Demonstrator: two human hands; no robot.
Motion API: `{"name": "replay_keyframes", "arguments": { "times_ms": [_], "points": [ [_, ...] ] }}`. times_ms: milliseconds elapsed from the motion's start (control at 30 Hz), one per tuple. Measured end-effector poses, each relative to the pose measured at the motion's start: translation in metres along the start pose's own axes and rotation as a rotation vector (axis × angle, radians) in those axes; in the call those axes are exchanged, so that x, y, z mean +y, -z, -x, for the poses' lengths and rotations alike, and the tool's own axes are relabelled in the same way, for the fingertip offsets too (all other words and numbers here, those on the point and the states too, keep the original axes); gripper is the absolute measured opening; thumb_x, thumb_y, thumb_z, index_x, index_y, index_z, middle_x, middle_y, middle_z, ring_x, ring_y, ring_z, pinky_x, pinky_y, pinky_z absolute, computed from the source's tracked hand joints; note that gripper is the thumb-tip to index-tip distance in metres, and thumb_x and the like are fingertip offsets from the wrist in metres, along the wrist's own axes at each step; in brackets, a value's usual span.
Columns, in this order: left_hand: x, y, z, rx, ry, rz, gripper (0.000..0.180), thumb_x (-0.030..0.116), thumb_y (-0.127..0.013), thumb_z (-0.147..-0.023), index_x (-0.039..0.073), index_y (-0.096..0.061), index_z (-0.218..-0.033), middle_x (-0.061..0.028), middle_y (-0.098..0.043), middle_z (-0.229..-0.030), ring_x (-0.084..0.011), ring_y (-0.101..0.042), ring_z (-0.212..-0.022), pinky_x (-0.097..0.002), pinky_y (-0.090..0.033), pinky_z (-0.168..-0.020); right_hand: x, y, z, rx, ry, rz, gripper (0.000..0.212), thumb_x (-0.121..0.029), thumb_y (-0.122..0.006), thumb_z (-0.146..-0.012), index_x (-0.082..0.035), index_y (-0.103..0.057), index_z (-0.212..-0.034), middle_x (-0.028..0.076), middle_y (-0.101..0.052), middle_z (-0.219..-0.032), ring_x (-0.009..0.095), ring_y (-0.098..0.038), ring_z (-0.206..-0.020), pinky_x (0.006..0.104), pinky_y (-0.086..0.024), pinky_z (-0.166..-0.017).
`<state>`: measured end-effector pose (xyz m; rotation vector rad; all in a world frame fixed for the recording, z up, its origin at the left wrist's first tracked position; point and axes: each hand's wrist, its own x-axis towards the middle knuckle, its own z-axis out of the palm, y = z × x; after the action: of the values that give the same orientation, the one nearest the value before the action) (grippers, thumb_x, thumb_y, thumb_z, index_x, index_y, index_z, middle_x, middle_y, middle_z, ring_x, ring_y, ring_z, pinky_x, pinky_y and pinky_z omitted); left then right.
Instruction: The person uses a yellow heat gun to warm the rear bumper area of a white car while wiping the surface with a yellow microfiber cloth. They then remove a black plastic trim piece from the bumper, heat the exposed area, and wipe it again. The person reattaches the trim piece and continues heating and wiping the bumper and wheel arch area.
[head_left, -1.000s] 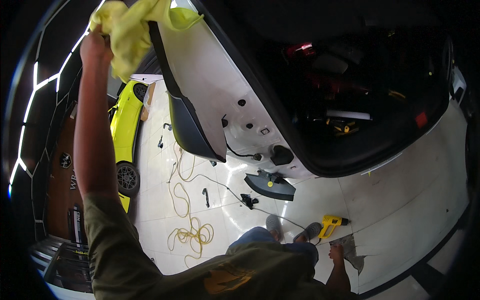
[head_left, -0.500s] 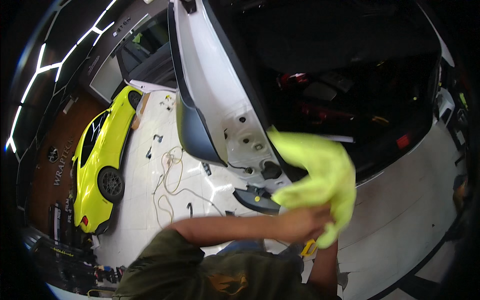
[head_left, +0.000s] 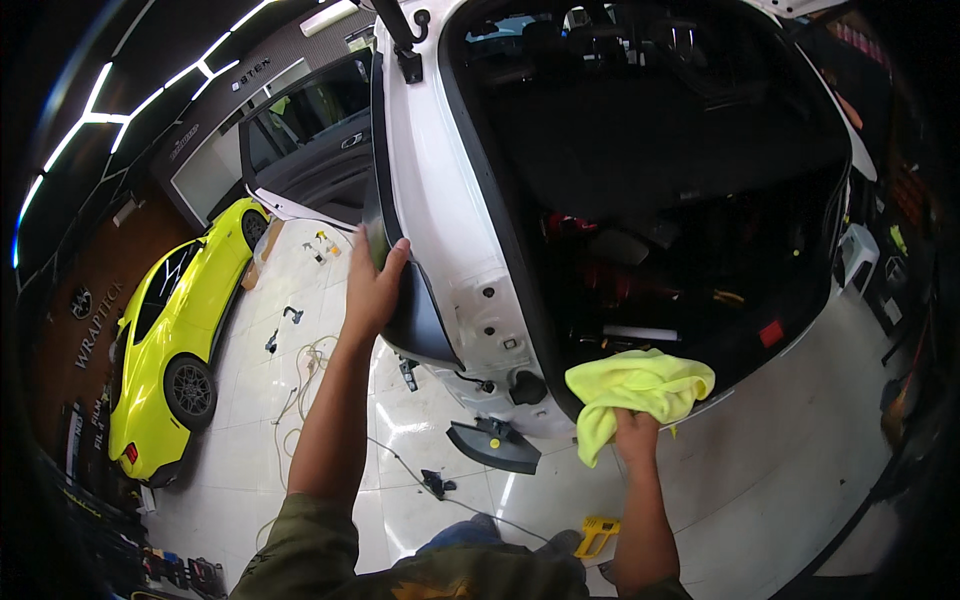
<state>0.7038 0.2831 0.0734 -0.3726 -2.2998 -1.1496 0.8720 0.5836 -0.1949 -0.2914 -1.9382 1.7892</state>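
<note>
My right hand [head_left: 636,432] is closed around a bunched yellow-green cloth [head_left: 645,382], which hangs partly over its fingers near the rear edge of the car's open boot [head_left: 690,370]. To the left, my left hand [head_left: 373,287] is raised with thumb and fingers apart. It lies against the car's dark outer side panel [head_left: 425,320]; some fingertips are hidden beyond the edge. Between my two hands runs the white rear pillar [head_left: 445,170], with bare holes and a hanging connector in its lower part.
On the tiled floor lie a curved dark trim piece [head_left: 492,447], a yellow tool [head_left: 597,536], a loose cable [head_left: 305,375] and spray bottles [head_left: 328,243]. A bright yellow-green car [head_left: 190,320] stands at the left. Behind the pillar, a car door [head_left: 310,140] is open.
My left hand has left the cloth and moved left and up to the side panel. The cloth stays in my right hand, now lower and bunched. The view has shifted.
</note>
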Motion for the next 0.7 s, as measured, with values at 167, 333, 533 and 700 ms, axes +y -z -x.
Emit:
{"name": "replay_keyframes", "arguments": {
  "times_ms": [167,333,533,700],
  "points": [
    [-0.053,-0.005,-0.015,-0.056,0.083,0.074,0.075,0.038,-0.054,-0.091,-0.011,-0.03,-0.143,-0.0322,-0.032,-0.147,-0.0377,-0.028,-0.141,-0.0371,-0.021,-0.116,0.003,-0.006,-0.034,-0.137,-0.052,0.3,0.043,-0.017,-0.068,-0.085,-0.001,-0.057,-0.123,0.022,-0.056,-0.129,0.038,-0.049,-0.123,0.0426,-0.037,-0.105],
    [-0.034,-0.019,-0.02,-0.034,0.009,0.022,0.065,0.034,-0.05,-0.092,-0.008,-0.038,-0.139,-0.0339,-0.031,-0.146,-0.0407,-0.028,-0.14,-0.0404,-0.02,-0.116,0.04,-0.007,-0.138,-0.375,0.061,0.909,0.044,-0.03,-0.064,-0.085,0.0,-0.063,-0.118,0.022,-0.06,-0.124,0.037,-0.054,-0.119,0.0418,-0.041,-0.101],
    [-0.087,-0.041,-0.045,-0.336,-0.365,-0.447,0.043,0.026,-0.044,-0.096,-0.003,-0.051,-0.128,-0.0318,-0.037,-0.142,-0.0394,-0.031,-0.137,-0.0414,-0.022,-0.115,0.067,-0.007,-0.13,-0.485,-0.224,0.871,0.041,-0.019,-0.054,-0.086,-0.006,-0.061,-0.124,0.021,-0.063,-0.117,0.036,-0.059,-0.11,0.0441,-0.047,-0.094],
    [-0.089,-0.058,-0.045,-0.344,-0.347,-0.487,0.043,0.027,-0.044,-0.097,-0.002,-0.051,-0.128,-0.0286,-0.04,-0.14,-0.0369,-0.034,-0.134,-0.0407,-0.025,-0.112,0.151,0.02,0.014,0.424,-0.025,0.17,0.027,-0.01,-0.062,-0.087,-0.007,-0.064,-0.114,0.018,-0.068,-0.096,0.034,-0.067,-0.083,0.0372,-0.053,-0.077]
  ]
}}
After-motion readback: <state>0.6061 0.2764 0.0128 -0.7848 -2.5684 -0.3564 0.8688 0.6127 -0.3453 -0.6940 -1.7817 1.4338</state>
